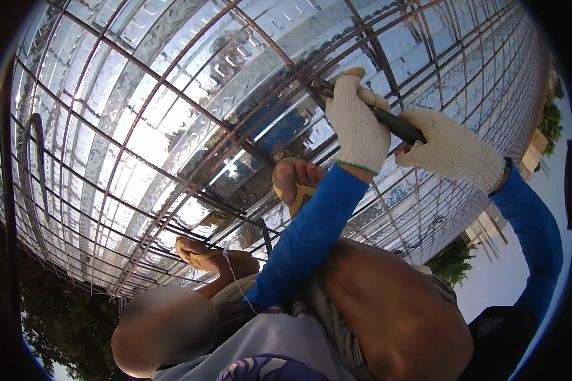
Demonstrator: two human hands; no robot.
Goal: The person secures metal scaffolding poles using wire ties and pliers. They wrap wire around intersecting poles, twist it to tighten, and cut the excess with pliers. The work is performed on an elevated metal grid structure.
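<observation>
My left hand (360, 126), in a white knit glove, is closed round a dark-handled tool (401, 128) near its front end. That end rests by a crossing of the rusty rebar mesh (162, 81); its tip is partly hidden, and I cannot make out the tool's exact kind. My right hand (456, 147), gloved likewise, has its fingers and thumb round the rear of the handle. Beneath the bars lies shiny corrugated metal decking (140, 130).
My sandalled feet, the right (293, 181) and the left (200, 255), are on the mesh. A bent bar (37, 127) rises at the far left. Trees (63, 324) show beyond the lower left edge, and a pale block-like structure (489, 232) stands beyond the right edge.
</observation>
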